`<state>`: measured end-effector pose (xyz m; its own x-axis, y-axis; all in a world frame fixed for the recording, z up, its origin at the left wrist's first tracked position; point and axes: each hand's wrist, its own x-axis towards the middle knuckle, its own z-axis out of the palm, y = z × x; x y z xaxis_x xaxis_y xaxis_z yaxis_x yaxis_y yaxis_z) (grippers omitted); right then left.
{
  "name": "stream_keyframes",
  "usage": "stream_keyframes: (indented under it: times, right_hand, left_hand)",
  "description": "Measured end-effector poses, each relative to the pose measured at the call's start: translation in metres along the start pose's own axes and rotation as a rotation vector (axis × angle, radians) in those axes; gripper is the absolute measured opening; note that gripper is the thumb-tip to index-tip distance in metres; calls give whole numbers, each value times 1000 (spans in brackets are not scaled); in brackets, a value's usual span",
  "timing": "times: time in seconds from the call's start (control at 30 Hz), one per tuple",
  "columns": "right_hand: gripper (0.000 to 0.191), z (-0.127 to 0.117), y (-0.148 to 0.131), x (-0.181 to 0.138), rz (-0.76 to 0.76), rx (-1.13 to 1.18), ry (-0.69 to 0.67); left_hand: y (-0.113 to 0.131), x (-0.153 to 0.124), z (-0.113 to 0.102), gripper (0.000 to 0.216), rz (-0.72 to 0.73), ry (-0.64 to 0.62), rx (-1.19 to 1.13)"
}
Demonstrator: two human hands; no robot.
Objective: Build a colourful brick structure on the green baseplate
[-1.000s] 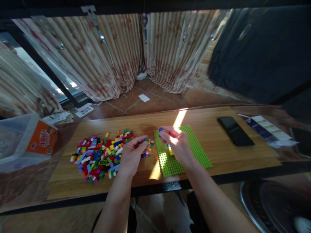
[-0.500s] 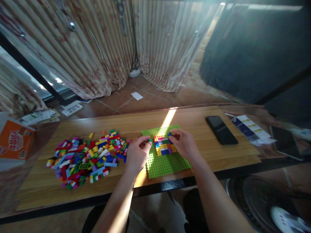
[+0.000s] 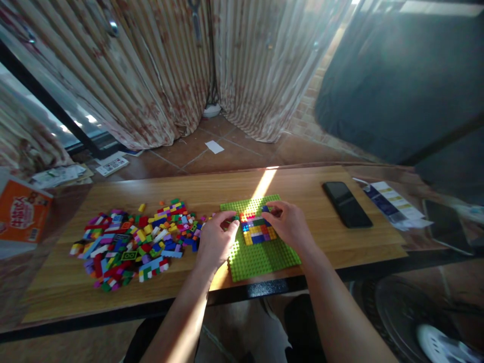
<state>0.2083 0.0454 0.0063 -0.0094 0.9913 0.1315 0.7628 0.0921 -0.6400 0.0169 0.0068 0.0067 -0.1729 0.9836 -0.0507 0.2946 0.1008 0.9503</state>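
Note:
A green studded baseplate (image 3: 260, 257) lies on the wooden table (image 3: 212, 191) in front of me. A patch of coloured bricks (image 3: 257, 231) is stuck on its middle. My left hand (image 3: 215, 242) rests at the plate's left edge, fingertips pinched at the left side of the patch on something too small to name. My right hand (image 3: 289, 226) covers the patch's right side, thumb and fingers pinching a small blue brick (image 3: 265, 208) at its far edge. A loose pile of coloured bricks (image 3: 132, 242) spreads over the table to the left.
A black phone (image 3: 347, 204) lies at the right of the table, a printed leaflet (image 3: 393, 204) beyond it. An orange box (image 3: 20, 214) sits at the far left. Curtains (image 3: 151, 75) hang behind, above a tiled floor. A fan (image 3: 412, 317) stands low right.
Both hands came down from in front of the plate onto the brick patch, which now shows between them. My head turned a little to the left and down.

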Motion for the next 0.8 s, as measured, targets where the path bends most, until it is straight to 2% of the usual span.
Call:
stream_keyframes:
  times: [0.37, 0.8]
  right_hand:
    - [23, -3, -4, -2, 13, -53, -26]
    - [28, 2, 8, 2, 7, 114, -77]
  left_hand:
    - [-2, -1, 5, 28, 13, -48, 92]
    - [-1, -2, 7, 20, 30, -13, 83]
